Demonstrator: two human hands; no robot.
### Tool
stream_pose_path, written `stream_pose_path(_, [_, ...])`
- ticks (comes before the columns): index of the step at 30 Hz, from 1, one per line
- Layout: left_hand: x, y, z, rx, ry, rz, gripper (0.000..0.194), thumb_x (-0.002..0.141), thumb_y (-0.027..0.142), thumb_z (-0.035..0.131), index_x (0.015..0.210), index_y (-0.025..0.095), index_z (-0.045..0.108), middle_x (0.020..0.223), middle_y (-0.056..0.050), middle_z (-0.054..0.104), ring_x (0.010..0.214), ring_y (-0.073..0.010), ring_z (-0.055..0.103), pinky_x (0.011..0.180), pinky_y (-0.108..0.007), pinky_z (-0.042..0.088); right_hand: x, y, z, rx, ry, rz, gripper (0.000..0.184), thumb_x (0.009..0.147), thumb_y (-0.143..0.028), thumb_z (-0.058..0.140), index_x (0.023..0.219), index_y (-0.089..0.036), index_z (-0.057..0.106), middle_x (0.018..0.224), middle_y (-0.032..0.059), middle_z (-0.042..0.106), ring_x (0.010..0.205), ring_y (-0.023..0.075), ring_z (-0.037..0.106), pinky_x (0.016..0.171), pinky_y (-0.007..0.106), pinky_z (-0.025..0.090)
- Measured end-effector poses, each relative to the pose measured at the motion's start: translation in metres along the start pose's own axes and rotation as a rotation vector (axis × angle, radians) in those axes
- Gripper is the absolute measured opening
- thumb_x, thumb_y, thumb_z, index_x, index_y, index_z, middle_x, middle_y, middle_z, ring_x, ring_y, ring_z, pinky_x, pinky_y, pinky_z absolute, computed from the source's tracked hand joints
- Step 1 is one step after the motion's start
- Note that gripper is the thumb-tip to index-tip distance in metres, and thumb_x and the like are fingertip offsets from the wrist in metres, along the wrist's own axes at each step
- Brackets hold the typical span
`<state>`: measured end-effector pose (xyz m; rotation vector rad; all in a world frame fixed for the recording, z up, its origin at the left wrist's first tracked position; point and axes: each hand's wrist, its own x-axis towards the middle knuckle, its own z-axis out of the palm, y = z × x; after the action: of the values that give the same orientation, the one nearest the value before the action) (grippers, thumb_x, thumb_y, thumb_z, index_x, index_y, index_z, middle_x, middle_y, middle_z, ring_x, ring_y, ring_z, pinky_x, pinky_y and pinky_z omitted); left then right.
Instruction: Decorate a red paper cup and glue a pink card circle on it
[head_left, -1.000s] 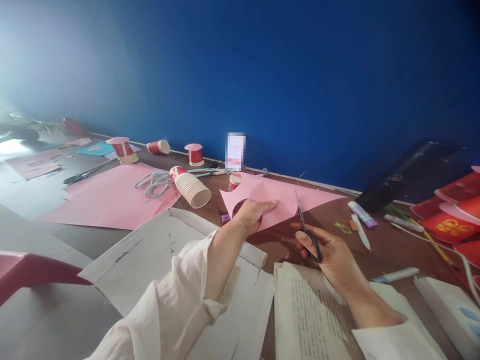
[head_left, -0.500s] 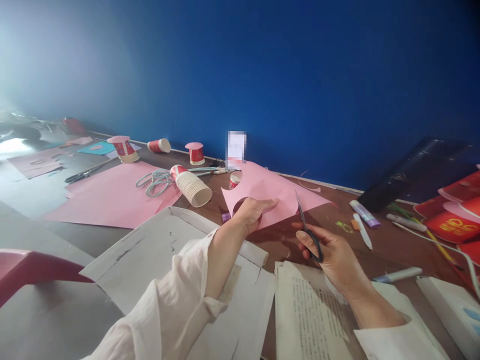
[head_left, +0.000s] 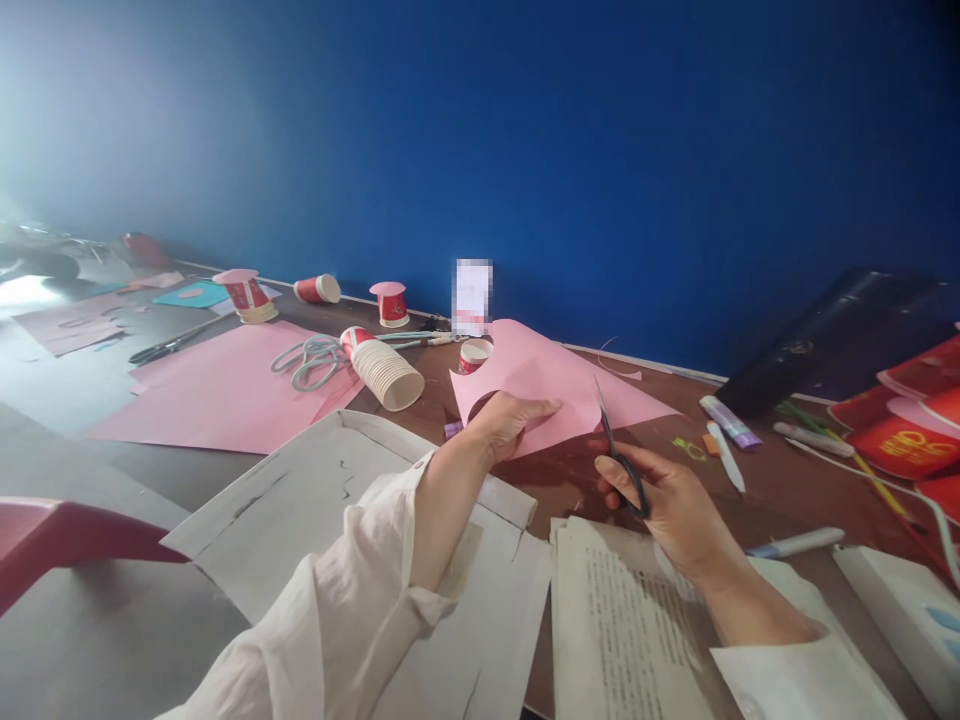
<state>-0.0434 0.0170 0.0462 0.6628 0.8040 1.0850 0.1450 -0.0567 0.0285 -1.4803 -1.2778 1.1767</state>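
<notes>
On my feed, the pink paper (head_left: 555, 365), curved notches cut from its left side, is held above the brown surface (head_left: 795, 490), pinched in my left hand (head_left: 511, 422). My right hand (head_left: 666, 497) curls around black-handled scissors (head_left: 609, 438), blades at the sheet. Farther left I see stacked paper cups (head_left: 386, 375); nearer, printed pages (head_left: 615, 610).

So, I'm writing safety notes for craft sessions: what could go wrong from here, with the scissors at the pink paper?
The thumb of the left hand points toward the scissors in the right hand, so a slip might nick it. Neither hand holds the right-hand corner of the pink paper, so it could flex and leave a ragged cut.
</notes>
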Motion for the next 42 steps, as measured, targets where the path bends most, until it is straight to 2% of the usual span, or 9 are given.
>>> stream_pose_path(5, [-0.0007,0.0025,0.0002,0.004,0.010,0.003,0.017,0.065,0.009,0.084,0.080,0.008,0.075,0.084,-0.012,0.077,0.089,-0.0237,0.074,0.100,-0.038,0.055,0.0013,0.0030,-0.0013,0.016,0.000,-0.003,0.064,0.073,-0.059,0.078,0.122,-0.019,0.072,0.068,0.0011,0.064,0.060,0.0136,0.058,0.058,0.028,0.049])
stream_pose_path(9, [-0.0017,0.0049,0.0002,0.020,0.021,-0.011,0.012,0.067,0.008,0.082,0.077,0.007,0.075,0.083,-0.012,0.077,0.086,-0.0227,0.074,0.101,-0.038,0.054,0.0010,0.0018,-0.0013,-0.013,0.010,-0.037,0.062,0.072,-0.060,0.078,0.119,-0.019,0.074,0.069,0.0018,0.064,0.059,0.0131,0.056,0.057,0.028,0.048])
stream_pose_path(16, [-0.0008,0.0062,-0.0011,0.026,0.018,-0.033,0.016,0.063,0.008,0.085,0.074,0.008,0.073,0.082,-0.013,0.076,0.087,-0.0247,0.074,0.099,-0.037,0.054,0.0004,0.0016,-0.0022,-0.055,0.021,-0.062,0.060,0.072,-0.062,0.077,0.113,-0.019,0.076,0.068,0.0019,0.063,0.057,0.0127,0.055,0.057,0.028,0.049])
stream_pose_path(25, [-0.0020,0.0090,-0.0057,0.072,-0.015,-0.077,0.016,0.068,0.015,0.082,0.080,0.007,0.075,0.081,-0.015,0.077,0.076,-0.0251,0.074,0.088,-0.037,0.058,-0.0017,-0.0056,-0.0016,-0.069,0.021,-0.067,0.061,0.071,-0.063,0.076,0.111,-0.017,0.077,0.066,0.0021,0.063,0.055,0.0125,0.053,0.055,0.029,0.048])
stream_pose_path(32, [0.0003,0.0073,-0.0067,0.077,-0.013,-0.040,0.020,0.060,0.014,0.088,0.073,0.008,0.074,0.079,-0.014,0.077,0.079,-0.0258,0.075,0.088,-0.036,0.058,0.0005,0.0003,-0.0035,-0.059,-0.001,-0.046,0.061,0.071,-0.062,0.078,0.113,-0.017,0.076,0.065,0.0019,0.063,0.055,0.0126,0.054,0.055,0.028,0.046])
stream_pose_path(42, [-0.0013,0.0099,-0.0070,0.107,-0.003,-0.065,0.017,0.067,0.018,0.082,0.080,0.008,0.075,0.082,-0.014,0.077,0.076,-0.0251,0.074,0.076,-0.034,0.060,-0.0024,-0.0062,-0.0024,-0.055,0.007,-0.018,0.064,0.068,-0.063,0.079,0.113,-0.017,0.076,0.066,0.0018,0.063,0.056,0.0121,0.053,0.056,0.028,0.045])
